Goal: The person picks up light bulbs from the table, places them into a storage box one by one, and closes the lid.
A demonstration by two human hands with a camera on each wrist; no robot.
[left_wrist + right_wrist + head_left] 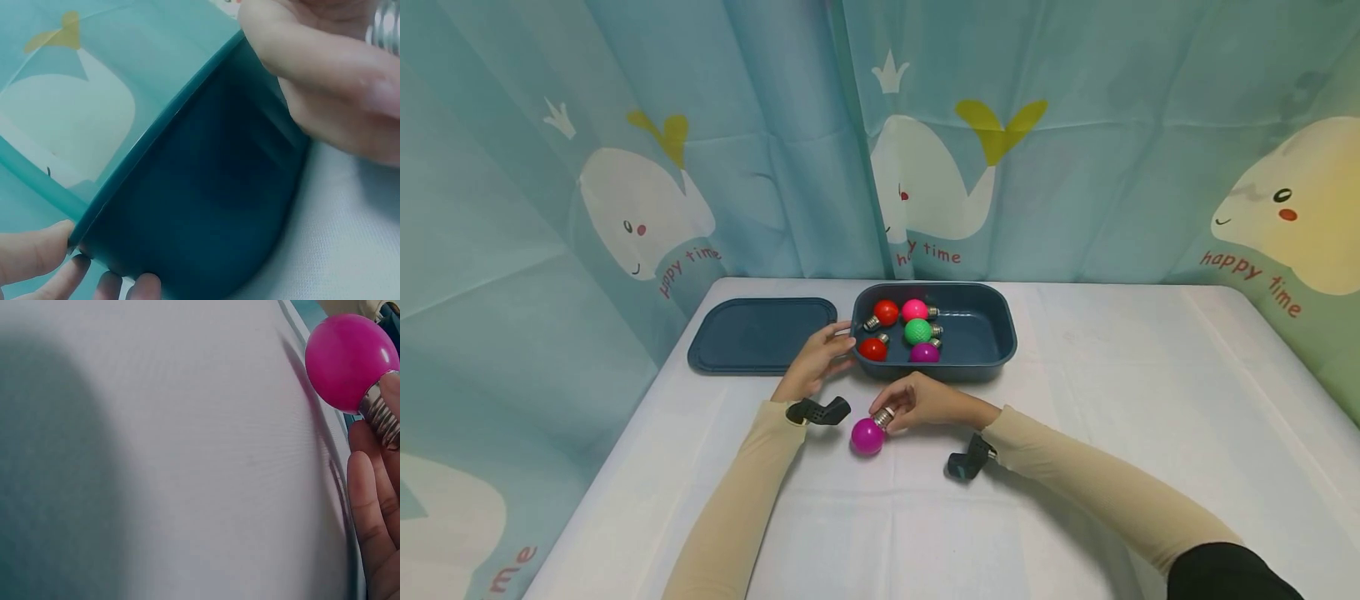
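Note:
A magenta light bulb with a silver screw base hangs low over the white cloth. My right hand pinches it by the base, round end toward me; in the right wrist view the bulb and fingers show at the right edge. My left hand touches the left end of a dark blue box, fingertips at its rim and outer wall in the left wrist view. Inside, on the left, lie two red bulbs, a pink bulb, a green bulb and a purple bulb.
A flat dark blue lid lies left of the box, beside my left hand. White cloth covers the table. Behind and to the left hangs a blue-green curtain with whale prints.

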